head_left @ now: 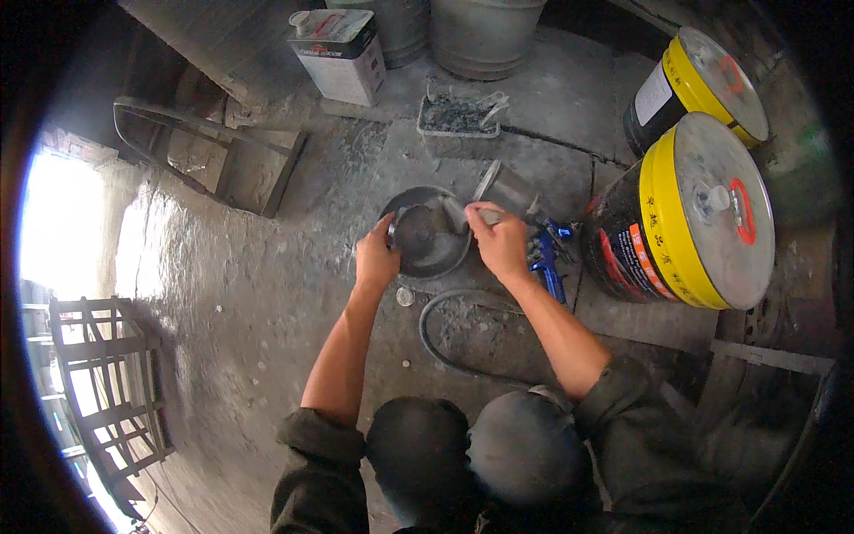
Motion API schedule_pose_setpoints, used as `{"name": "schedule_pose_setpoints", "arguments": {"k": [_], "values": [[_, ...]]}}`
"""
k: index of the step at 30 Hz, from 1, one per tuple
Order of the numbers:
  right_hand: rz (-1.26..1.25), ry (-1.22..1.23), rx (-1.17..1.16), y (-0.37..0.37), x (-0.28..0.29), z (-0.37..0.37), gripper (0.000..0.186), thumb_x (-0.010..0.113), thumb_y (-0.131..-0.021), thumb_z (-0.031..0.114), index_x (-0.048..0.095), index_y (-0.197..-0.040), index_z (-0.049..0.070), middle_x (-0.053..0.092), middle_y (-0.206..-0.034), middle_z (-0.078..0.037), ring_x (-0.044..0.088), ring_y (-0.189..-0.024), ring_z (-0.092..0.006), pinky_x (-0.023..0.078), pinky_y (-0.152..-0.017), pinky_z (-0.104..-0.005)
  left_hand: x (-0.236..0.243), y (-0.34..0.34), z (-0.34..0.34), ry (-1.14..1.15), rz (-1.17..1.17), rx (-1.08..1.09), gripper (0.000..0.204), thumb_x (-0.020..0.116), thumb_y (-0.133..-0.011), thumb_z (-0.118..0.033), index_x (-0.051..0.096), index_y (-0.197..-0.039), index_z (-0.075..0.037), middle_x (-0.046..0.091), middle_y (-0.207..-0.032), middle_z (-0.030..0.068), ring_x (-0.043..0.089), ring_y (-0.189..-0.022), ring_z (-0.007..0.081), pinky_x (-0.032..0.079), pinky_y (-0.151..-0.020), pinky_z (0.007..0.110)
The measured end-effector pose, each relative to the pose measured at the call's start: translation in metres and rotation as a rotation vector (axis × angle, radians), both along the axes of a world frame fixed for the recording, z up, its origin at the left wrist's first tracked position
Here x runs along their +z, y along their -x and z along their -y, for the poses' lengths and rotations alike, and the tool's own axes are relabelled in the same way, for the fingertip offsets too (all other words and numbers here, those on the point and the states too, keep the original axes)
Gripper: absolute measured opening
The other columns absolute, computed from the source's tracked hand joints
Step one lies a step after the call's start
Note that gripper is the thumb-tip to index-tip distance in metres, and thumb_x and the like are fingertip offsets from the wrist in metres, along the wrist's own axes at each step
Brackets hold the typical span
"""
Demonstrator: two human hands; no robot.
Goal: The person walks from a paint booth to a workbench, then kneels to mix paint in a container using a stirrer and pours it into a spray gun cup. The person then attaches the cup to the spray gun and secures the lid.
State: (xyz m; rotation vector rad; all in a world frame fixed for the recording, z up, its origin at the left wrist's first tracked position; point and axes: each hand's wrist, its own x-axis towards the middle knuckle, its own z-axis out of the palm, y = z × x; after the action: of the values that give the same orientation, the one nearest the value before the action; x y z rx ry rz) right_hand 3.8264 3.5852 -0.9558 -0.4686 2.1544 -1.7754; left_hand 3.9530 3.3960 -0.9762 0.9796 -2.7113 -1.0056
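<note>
A round dark basin (434, 269) rests on the floor in front of my knees. My left hand (378, 256) is closed at its left side, with the fingers around the edge of a round grey metal cup (418, 230) that sits over the basin. Closed at the right rim, my right hand (500, 242) grips what looks like a brush (454, 216); its pale, blurred end points into the basin. Just right of that hand, a blue spray gun (546, 265) lies on the floor. A grey metal can (507, 189) stands beyond it.
A grey hose (427, 331) loops across the floor near my knees. Two large drums with yellow bands (663, 222) stand at the right. Farther off are a rectangular tray (458, 132), a square tin (342, 67) and grey buckets (485, 40). A metal-framed carrier (258, 173) sits far left.
</note>
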Motion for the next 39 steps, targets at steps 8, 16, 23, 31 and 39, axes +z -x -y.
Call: {"name": "schedule_pose_setpoints", "arguments": {"k": [8,16,23,31,39], "values": [[-0.248,-0.252,0.152,-0.023,0.003,-0.005,0.027,0.067,-0.092,0.032,0.073,-0.097,0.006,0.072,-0.079,-0.011,0.071,-0.073,-0.0267,0.053,-0.064,-0.0370,0.006,0.005,-0.008,0.019,-0.013,0.061,0.072,0.073,-0.067,-0.002,0.056,-0.137,-0.011,0.070,-0.090,0.0171,0.068,-0.086,0.0368,0.053,-0.078,0.044],[-0.164,0.129,0.365,-0.032,0.018,-0.011,0.021,0.068,-0.092,0.023,0.072,-0.097,0.003,0.072,-0.088,-0.010,0.069,-0.078,-0.0219,0.052,-0.068,-0.0356,0.003,0.000,0.003,-0.008,-0.029,0.042,0.068,0.062,-0.069,0.001,0.058,-0.136,-0.011,0.070,-0.090,0.0188,0.069,-0.089,0.0373,0.053,-0.080,0.045],[-0.417,-0.145,0.250,-0.016,-0.004,-0.006,0.021,0.067,-0.091,0.028,0.072,-0.097,0.008,0.071,-0.090,-0.014,0.068,-0.083,-0.0350,0.052,-0.070,-0.0380,0.008,0.002,0.003,0.035,0.006,0.033,0.067,0.058,-0.070,0.001,0.060,-0.135,-0.017,0.070,-0.089,0.0192,0.068,-0.087,0.0385,0.053,-0.078,0.046],[0.051,0.030,-0.018,-0.002,0.009,0.006,0.028,0.066,-0.095,0.027,0.072,-0.099,0.000,0.069,-0.073,-0.007,0.063,-0.060,-0.0103,0.048,-0.053,-0.0265,0.018,0.005,-0.006,0.076,0.040,-0.002,0.067,0.058,-0.071,0.003,0.060,-0.134,-0.019,0.070,-0.093,0.0207,0.068,-0.091,0.0399,0.053,-0.080,0.046],[0.321,0.282,-0.024,0.001,0.009,0.007,0.030,0.066,-0.096,0.028,0.071,-0.091,0.000,0.067,-0.070,-0.004,0.059,-0.056,-0.0080,0.045,-0.049,-0.0237,0.022,0.003,-0.007,0.077,0.007,-0.078,0.063,0.056,-0.074,0.007,0.061,-0.132,-0.019,0.070,-0.100,0.0210,0.067,-0.096,0.0405,0.052,-0.084,0.047]]}}
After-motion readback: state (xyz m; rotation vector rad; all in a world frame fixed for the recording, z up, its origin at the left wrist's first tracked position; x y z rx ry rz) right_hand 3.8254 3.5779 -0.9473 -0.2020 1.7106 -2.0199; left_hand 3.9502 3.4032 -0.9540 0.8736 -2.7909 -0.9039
